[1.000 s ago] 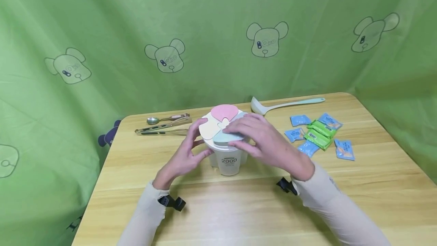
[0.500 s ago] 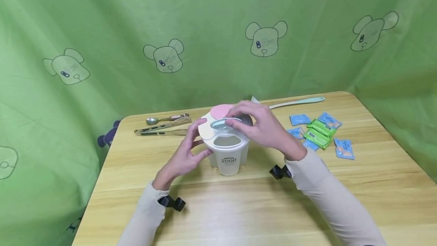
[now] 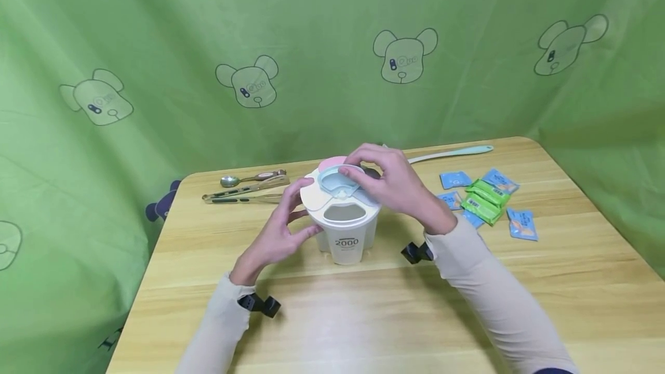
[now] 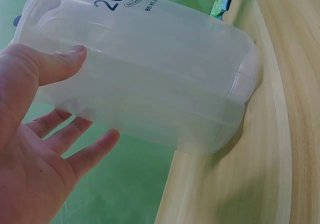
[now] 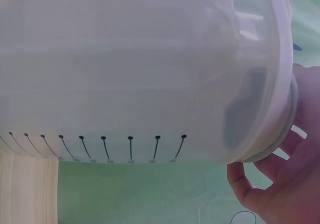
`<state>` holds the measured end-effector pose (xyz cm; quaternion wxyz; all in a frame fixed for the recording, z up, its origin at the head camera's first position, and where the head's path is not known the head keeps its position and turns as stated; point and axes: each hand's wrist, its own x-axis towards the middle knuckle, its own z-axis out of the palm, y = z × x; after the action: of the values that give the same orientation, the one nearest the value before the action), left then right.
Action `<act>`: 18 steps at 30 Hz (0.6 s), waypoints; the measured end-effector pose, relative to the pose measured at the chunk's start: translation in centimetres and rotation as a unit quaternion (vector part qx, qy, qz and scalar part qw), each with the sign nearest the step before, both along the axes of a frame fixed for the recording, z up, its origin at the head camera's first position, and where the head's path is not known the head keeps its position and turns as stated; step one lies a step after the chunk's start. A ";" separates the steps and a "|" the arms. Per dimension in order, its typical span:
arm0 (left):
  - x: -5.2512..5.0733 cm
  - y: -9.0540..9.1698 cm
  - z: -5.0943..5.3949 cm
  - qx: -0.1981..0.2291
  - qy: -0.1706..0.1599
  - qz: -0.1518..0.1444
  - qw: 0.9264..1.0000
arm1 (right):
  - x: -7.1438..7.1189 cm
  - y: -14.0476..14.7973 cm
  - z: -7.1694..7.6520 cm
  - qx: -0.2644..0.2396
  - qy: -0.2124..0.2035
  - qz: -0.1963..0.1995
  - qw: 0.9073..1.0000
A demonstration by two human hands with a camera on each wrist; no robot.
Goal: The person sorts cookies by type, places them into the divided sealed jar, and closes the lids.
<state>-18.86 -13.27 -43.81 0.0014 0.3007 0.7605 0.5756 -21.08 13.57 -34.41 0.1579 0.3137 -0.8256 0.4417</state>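
Observation:
A translucent container (image 3: 346, 251) marked 2000 stands upright on the table, its round lid (image 3: 314, 196) divided into coloured sections. The front section's light-blue flap (image 3: 329, 180) is raised and tilted back, leaving an opening (image 3: 345, 212) at the front. My right hand (image 3: 392, 180) pinches this flap between thumb and fingers. With thumb and fingers spread around its left side, my left hand (image 3: 277, 235) holds the container near the rim. In the left wrist view, the thumb of my left hand (image 4: 35, 134) lies against the container wall (image 4: 150, 69). My right hand (image 5: 285, 174) is by the lid edge in the right wrist view.
A spoon (image 3: 253, 178) and tongs (image 3: 244, 192) lie at the back left of the wooden table (image 3: 332, 316). A ladle with a pale blue handle (image 3: 467, 150) is at the back right. Several blue packets (image 3: 522, 224) and green packets (image 3: 482, 208) lie on the right.
The light-blue flap, flat a second ago, has swung up and back under my right hand, uncovering the front opening. My right hand has moved backward; my left keeps its hold.

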 end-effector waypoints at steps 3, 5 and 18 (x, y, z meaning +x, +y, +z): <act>0.0 0.0 0.0 0.001 0.000 -0.001 1.000 | 0.3 0.2 0.0 0.004 -0.001 0.003 1.000; 0.0 0.0 -0.1 0.001 0.001 -0.002 1.000 | 0.5 0.4 0.1 0.008 -0.003 0.006 1.000; -0.1 0.0 -0.4 0.002 0.001 0.001 1.000 | 1.7 2.8 0.6 0.013 0.015 -0.013 1.000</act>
<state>-18.95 -13.29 -44.19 -0.0006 0.3002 0.7596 0.5769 -19.38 16.38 -33.77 0.1722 0.3117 -0.8328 0.4238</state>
